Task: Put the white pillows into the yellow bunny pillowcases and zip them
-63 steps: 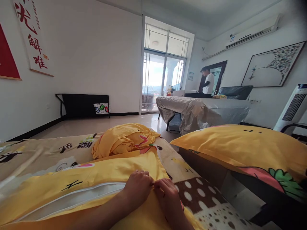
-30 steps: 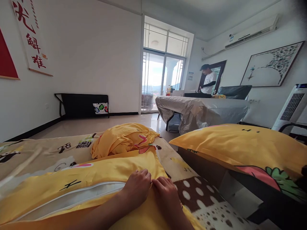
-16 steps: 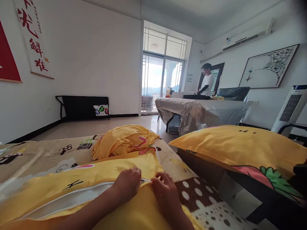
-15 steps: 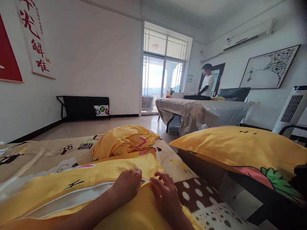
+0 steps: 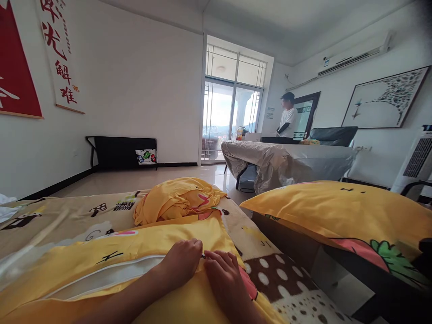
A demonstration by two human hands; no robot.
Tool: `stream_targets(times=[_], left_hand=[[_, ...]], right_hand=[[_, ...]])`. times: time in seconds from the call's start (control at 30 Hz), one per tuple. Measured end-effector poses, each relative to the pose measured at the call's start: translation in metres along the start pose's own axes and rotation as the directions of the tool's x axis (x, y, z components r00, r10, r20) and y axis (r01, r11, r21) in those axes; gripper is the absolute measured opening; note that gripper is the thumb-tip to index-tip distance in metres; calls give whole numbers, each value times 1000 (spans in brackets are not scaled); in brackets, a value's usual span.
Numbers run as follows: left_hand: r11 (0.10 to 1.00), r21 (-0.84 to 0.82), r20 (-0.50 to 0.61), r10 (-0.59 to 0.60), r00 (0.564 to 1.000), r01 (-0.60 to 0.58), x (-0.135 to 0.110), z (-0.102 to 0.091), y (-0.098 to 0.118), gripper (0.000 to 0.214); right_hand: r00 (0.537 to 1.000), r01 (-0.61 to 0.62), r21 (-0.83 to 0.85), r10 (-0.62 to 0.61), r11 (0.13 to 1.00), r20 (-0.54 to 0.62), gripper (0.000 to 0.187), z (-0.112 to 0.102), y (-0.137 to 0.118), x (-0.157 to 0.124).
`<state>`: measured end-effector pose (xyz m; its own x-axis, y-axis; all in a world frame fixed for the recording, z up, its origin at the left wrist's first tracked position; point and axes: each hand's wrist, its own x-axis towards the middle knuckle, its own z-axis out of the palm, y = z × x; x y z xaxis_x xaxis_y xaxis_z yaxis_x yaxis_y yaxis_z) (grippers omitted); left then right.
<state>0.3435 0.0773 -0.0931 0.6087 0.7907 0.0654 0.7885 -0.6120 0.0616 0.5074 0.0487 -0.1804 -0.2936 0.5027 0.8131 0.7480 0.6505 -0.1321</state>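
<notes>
A yellow pillowcase (image 5: 175,231) lies flat in front of me, its long zipper (image 5: 101,274) gaping on the left with white filling showing inside. My left hand (image 5: 184,260) is closed in a pinch on the zipper near its right end. Beside it, my right hand (image 5: 224,272) has its fingers bent and pressed on the pillowcase fabric at the zipper's end. A small dark piece, apparently the zipper pull, shows between the two hands. Past the pillowcase sits a crumpled yellow cloth (image 5: 178,198).
A patterned blanket (image 5: 70,216) lies underneath. At right, a plump yellow pillow (image 5: 320,207) rests on a dark box-like support. Farther back are a plastic-covered table (image 5: 249,155), a person (image 5: 286,119) standing behind it, and a folded black frame (image 5: 118,153) by the wall.
My right hand has moved slightly left, close against my left hand, and its fingers are more bunched. The view has shifted a little. The person behind the table is more upright.
</notes>
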Motion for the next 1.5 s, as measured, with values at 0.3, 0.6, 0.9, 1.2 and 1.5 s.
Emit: stream_targets(times=[0.3,0.6,0.9,1.2,1.5], left_hand=[[999,-32,11,-23,1000,23,0,7,-1,31],[996,-55,16,-68,998,69,-3,4,-10,27],[979,-73,-2,-191,982,191,-23,-12,-26,22],[986,35,-64,-161,985,163,-44,-8,-31,25],[990,82,-121,-107,987,117,-47,-12,-22,29]], right_hand=[[1000,-9,104,6,994,28,13,7,7,-4],[991,-66,130,50,989,124,12,3,10,-7],[995,-58,60,53,996,90,17,6,17,-8],[993,-112,42,110,993,43,13,-6,5,3],[829,-233,-212,308,949,467,25,-21,-51,97]])
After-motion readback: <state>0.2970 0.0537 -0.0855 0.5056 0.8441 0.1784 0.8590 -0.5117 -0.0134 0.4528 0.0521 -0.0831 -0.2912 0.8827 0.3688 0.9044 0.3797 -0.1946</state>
